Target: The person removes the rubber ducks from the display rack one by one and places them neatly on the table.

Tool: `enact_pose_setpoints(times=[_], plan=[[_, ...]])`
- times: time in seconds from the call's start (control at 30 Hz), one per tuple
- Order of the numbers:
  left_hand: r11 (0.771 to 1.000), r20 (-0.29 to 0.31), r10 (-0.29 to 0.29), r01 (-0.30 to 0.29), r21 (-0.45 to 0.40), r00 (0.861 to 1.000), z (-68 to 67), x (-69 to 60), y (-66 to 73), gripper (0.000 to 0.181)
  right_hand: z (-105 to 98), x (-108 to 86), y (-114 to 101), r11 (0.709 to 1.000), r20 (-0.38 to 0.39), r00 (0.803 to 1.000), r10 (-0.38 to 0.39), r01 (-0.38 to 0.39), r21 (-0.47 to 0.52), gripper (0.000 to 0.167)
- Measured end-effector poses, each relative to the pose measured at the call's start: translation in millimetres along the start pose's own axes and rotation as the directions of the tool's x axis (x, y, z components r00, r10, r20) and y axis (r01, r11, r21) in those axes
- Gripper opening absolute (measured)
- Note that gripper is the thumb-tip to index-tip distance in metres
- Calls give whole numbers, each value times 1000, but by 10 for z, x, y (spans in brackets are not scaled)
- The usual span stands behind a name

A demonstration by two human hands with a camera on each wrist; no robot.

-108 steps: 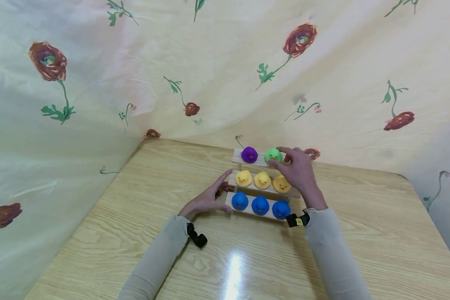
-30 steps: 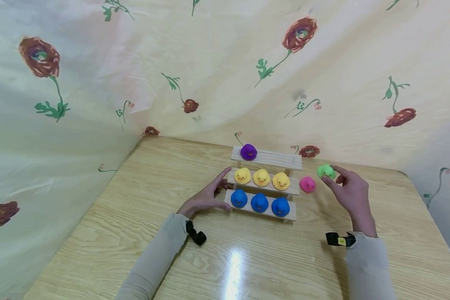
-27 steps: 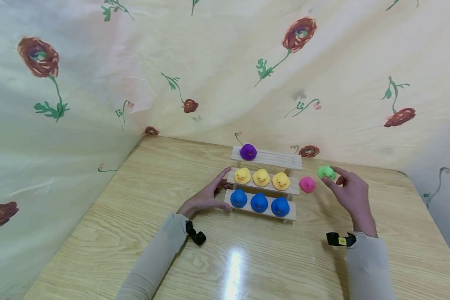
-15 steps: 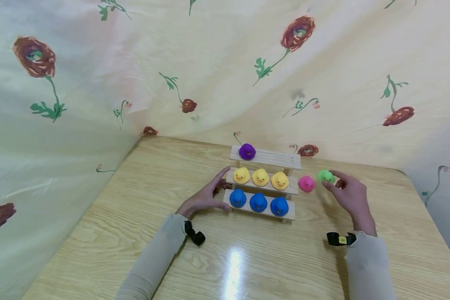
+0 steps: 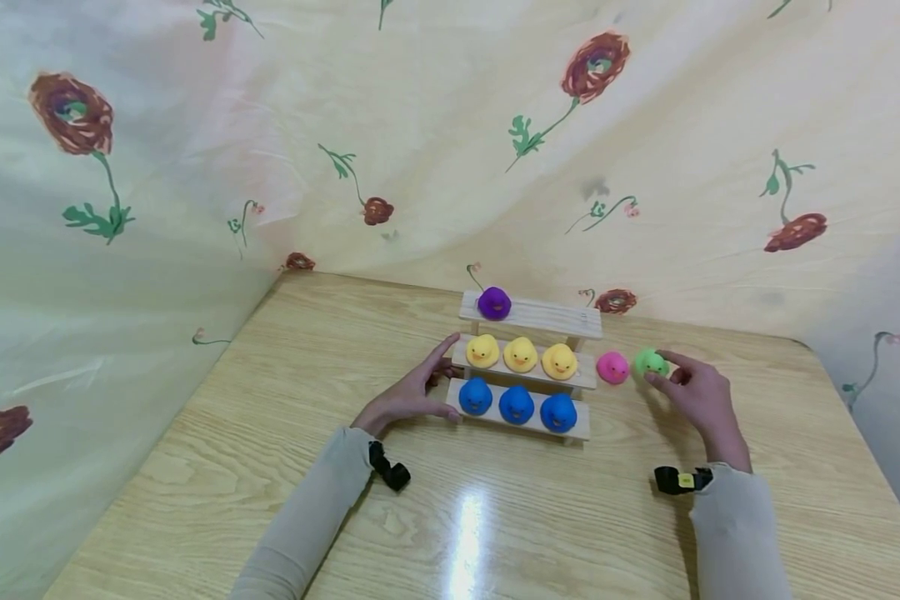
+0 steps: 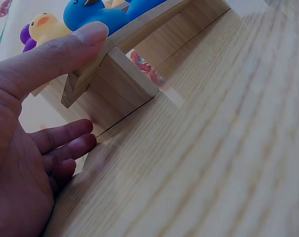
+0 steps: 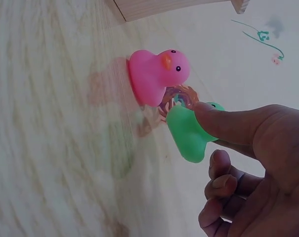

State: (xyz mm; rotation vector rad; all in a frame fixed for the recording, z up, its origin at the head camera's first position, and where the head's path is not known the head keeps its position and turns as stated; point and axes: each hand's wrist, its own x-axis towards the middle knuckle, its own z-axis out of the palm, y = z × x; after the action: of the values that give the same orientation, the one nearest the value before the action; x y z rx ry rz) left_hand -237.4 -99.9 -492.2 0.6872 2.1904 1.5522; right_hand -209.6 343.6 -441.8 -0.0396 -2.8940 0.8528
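My right hand (image 5: 700, 398) pinches a green rubber duck (image 7: 185, 132) between thumb and forefinger, and its other fingers are curled loosely. In the right wrist view the duck is tilted and a little above the table. Just left of it a pink rubber duck (image 5: 612, 367) sits on the tabletop. My left hand (image 5: 408, 393) is at the left end of a three-step wooden stand (image 5: 551, 317), thumb on the lowest shelf and forefinger at the middle one. A purple duck (image 5: 494, 303) sits on the top shelf, yellow ducks (image 5: 521, 355) on the middle, blue ducks (image 5: 517, 405) on the lowest.
The wood-grain table (image 5: 330, 517) extends around the stand on all sides. Behind and to the left hangs a flowered cloth (image 5: 435, 150), which meets the table's back edge close behind the stand.
My right hand has taken the green duck off the top shelf, carried it right and lowered it beside the pink duck. The pink duck, earlier out of sight, shows now. My left hand stays put.
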Motion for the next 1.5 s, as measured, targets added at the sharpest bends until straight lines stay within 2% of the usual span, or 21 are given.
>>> enact_pose_setpoints(times=[0.23, 0.8, 1.5], plan=[[1000, 2, -5, 5, -6, 1000, -1, -10, 13, 121, 34, 19, 60, 999, 52, 998, 40, -41, 17, 53], [1000, 5, 3, -3, 14, 1000, -6, -4, 50, 118, 104, 35, 106, 993, 115, 988, 98, -105, 56, 58], [1000, -1, -3, 3, 15, 1000, 4, 5, 40, 117, 101, 37, 104, 993, 136, 986, 100, -108, 54, 59]])
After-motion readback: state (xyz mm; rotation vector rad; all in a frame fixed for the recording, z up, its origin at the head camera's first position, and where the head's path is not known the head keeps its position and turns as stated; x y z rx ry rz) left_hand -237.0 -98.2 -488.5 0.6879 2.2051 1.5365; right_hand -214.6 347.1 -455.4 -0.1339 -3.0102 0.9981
